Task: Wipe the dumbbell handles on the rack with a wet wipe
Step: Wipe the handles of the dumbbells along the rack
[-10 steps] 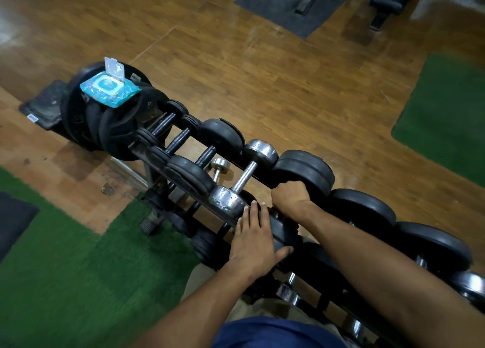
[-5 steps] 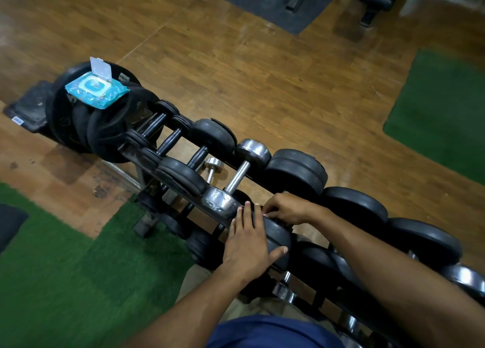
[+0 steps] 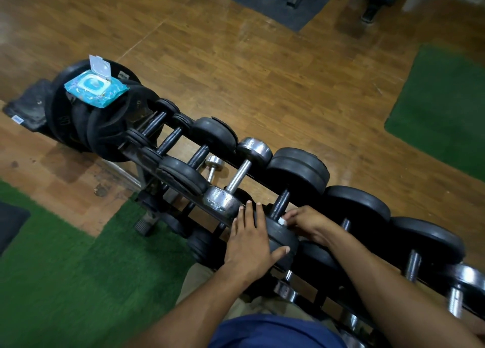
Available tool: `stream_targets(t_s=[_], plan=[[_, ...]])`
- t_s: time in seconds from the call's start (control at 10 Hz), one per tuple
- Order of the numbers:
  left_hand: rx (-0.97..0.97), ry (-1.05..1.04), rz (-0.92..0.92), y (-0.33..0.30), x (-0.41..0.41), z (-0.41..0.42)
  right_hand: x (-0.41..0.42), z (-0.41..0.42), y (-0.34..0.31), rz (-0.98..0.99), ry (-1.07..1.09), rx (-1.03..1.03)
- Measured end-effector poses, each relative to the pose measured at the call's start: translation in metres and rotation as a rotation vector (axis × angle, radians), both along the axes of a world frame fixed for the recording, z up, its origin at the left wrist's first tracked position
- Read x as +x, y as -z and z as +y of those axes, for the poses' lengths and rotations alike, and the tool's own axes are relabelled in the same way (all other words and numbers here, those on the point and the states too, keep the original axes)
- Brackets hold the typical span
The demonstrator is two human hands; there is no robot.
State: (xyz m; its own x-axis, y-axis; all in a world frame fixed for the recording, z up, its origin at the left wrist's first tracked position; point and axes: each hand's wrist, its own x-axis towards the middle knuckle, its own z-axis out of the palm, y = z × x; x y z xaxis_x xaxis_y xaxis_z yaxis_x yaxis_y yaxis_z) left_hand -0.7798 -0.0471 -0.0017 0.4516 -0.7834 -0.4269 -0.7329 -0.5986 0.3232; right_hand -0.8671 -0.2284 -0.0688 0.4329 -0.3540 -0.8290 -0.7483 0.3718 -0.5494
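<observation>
Right hand (image 3: 305, 223) pinches wet wipe (image 3: 282, 220), mostly hidden, at dumbbell handle (image 3: 279, 203).

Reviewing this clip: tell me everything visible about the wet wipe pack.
The wet wipe pack is a soft, flat pouch in light blue with a small printed pattern and a white-rimmed oval opening on top. Its clear plastic flip lid stands open, hinged at the far edge. It lies slightly tilted on the upper rims of the black weight plates at the rack's left end. Neither hand touches it.
</observation>
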Motion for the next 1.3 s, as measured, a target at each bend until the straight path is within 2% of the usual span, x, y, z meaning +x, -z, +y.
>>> stream_targets(t_s=[0.1,0.3,0.4,0.5,0.7,0.8,1.1,1.3], plan=[[0.001,0.002,-0.007,0.001,0.000,0.001,0.006,0.002,0.001,-0.017,0.382,0.183],[0.007,0.008,-0.011,0.002,0.000,0.001,0.018,-0.008,0.009,-0.231,1.047,0.224],[0.010,0.009,-0.012,0.002,0.000,0.001,0.020,-0.002,0.001,-0.281,1.127,0.201],[0.012,0.016,-0.020,0.002,-0.001,0.001,0.021,0.007,0.001,-0.319,1.068,0.076],[0.015,0.013,-0.012,0.002,0.000,0.001,0.017,0.018,-0.010,-0.037,0.267,-0.794],[0.010,0.010,-0.012,0.002,0.000,0.000,0.013,0.018,-0.012,0.033,-0.046,-1.055],[-0.005,0.015,-0.014,0.005,-0.001,0.000,0.014,0.004,-0.019,0.097,-0.527,-1.307],[0.002,0.013,-0.014,0.006,-0.001,0.001,0.038,-0.004,-0.025,0.160,-0.798,-1.298]])
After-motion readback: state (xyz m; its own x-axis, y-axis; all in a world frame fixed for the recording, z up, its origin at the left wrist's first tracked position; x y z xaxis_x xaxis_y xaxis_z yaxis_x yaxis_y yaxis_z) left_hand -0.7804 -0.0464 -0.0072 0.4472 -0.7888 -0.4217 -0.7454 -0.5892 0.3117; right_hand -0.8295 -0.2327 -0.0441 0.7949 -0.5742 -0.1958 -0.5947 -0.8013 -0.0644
